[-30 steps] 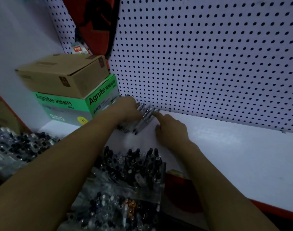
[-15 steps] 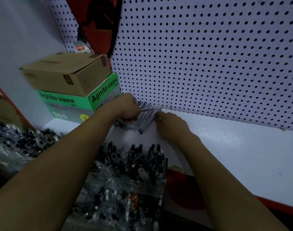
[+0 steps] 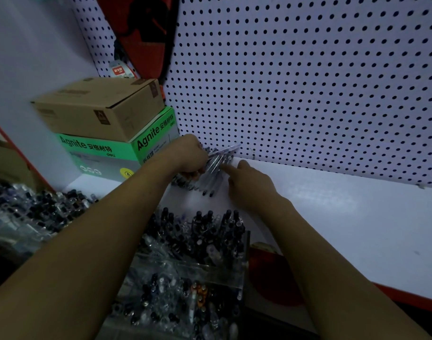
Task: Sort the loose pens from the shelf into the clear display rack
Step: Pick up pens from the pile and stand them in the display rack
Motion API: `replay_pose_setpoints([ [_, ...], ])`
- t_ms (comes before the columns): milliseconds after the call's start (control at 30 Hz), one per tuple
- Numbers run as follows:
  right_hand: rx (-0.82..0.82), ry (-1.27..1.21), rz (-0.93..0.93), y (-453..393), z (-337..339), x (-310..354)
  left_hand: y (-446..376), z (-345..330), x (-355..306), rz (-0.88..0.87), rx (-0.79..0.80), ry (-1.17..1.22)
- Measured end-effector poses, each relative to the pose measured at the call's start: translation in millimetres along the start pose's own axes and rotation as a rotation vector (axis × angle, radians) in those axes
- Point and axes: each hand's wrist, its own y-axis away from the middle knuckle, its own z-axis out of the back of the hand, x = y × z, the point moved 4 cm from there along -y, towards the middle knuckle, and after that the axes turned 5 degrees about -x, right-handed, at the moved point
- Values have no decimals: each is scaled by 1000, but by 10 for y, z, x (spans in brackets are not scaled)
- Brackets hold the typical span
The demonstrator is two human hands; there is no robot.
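Note:
A bunch of loose clear pens (image 3: 213,171) with dark caps lies on the white shelf (image 3: 332,217) against the pegboard. My left hand (image 3: 188,154) grips the bunch from the left, fingers curled round the barrels, and lifts their far ends off the shelf. My right hand (image 3: 249,185) rests on the shelf just right of the bunch, its forefinger stretched out and touching the pens. Below the shelf's front edge stands the clear display rack (image 3: 197,261), its compartments packed with upright pens.
A brown carton (image 3: 99,106) sits on a green Agnite box (image 3: 116,153) at the shelf's left end. The white pegboard (image 3: 308,82) backs the shelf, with a red bag (image 3: 146,33) hanging on it. More racks of pens (image 3: 26,212) stand at lower left.
My left hand has closed on the pens and tilted them up. My right hand has drawn in against the bunch with its forefinger out.

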Motion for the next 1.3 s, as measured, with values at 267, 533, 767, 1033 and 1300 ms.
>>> replay_pose_setpoints([
  [267, -86, -64, -124, 26, 35, -55, 13, -2, -1, 6, -5, 1],
  [533, -45, -141, -352, 16, 135, -203, -10, -35, 56, 16, 55, 27],
  [767, -109, -527, -503, 15, 170, -298, 22, -91, 32, -42, 71, -57],
  [1033, -91, -1185, -762, 124, 389, -318, 127, 70, -42, 8, -21, -16],
  [1300, -135, -1233, -434, 103, 964, 220, 788, 480, -113, 80, 16, 642],
])
